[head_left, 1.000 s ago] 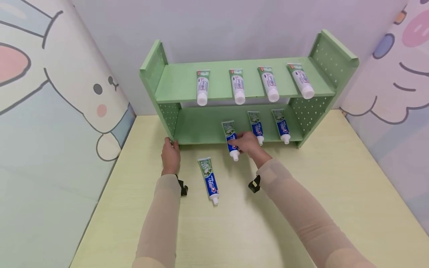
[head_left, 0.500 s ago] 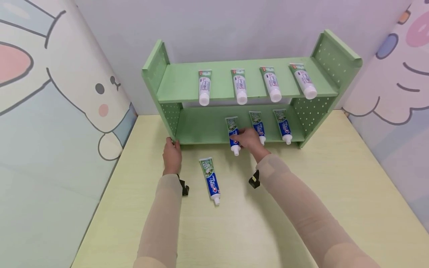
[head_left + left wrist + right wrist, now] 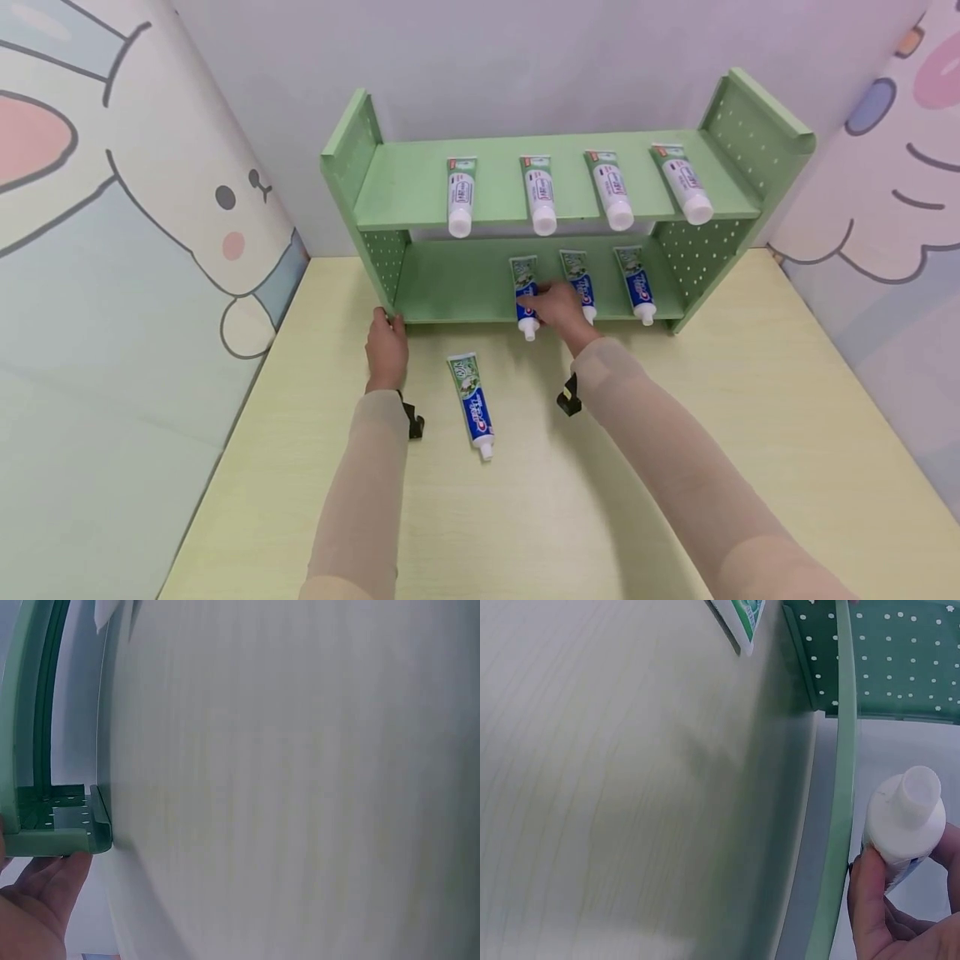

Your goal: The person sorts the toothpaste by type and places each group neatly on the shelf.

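My right hand [image 3: 558, 308] pinches a blue and green toothpaste tube [image 3: 527, 292] near its capped end, at the lower shelf of the green rack [image 3: 450, 283]. In the right wrist view the fingers [image 3: 870, 900] lie on either side of the white cap end [image 3: 907, 817], just over the shelf's front edge. My left hand [image 3: 387, 350] grips the bottom corner of the rack's left side panel; the left wrist view shows fingers [image 3: 64, 889] against that green panel [image 3: 52, 841]. Another blue and green toothpaste tube [image 3: 472, 404] lies on the table between my forearms.
Two matching tubes, one in the middle [image 3: 579, 283] and one farther right [image 3: 635, 283], lie on the lower shelf. Several white tubes [image 3: 540, 196] lie in a row on the upper shelf [image 3: 412, 183]. The rack stands on the pale table [image 3: 525, 500] against the wall.
My right hand has moved the toothpaste tube back over the lower shelf, slightly to the right and straighter. The left hand has kept its hold on the rack's corner.
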### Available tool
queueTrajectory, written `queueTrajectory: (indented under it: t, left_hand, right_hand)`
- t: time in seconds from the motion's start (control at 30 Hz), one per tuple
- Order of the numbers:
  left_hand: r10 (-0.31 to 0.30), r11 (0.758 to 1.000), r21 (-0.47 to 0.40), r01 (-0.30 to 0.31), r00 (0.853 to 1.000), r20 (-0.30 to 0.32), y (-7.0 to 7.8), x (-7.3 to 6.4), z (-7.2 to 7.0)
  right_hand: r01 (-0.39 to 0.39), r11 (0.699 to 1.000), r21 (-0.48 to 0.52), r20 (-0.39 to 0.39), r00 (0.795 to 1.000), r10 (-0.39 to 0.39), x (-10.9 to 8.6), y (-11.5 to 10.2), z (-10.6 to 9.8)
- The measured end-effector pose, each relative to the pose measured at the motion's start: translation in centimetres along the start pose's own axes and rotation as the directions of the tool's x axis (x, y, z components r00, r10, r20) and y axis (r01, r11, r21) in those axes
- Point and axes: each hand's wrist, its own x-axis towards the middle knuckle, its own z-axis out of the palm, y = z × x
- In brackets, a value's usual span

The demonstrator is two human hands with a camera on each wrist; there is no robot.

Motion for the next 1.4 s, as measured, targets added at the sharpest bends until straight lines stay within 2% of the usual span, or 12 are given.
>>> queueTrajectory:
  t: [0.43, 0.93, 1.4]
  left_hand:
    - [-0.001, 1.0, -0.013, 0.001, 1.0, 0.005, -0.1, 0.0, 0.1]
    - [-0.011, 1.0, 0.008, 0.011, 1.0, -0.012, 0.3, -0.2, 0.1]
    - [-0.005, 1.0, 0.007, 0.005, 1.0, -0.014, 0.4, -0.2, 0.1]
  right_hand:
    - [0.011, 0.999, -0.033, -0.018, 1.0, -0.012, 1.1, -0.2, 0.2]
    - [0.077, 0.978, -0.192, -0.049, 0.995, -0.088, 2.0, -0.4, 0.8]
    - [0.11, 0.973, -0.203, -0.063, 0.99, -0.125, 1.8, -0.3, 1.0]
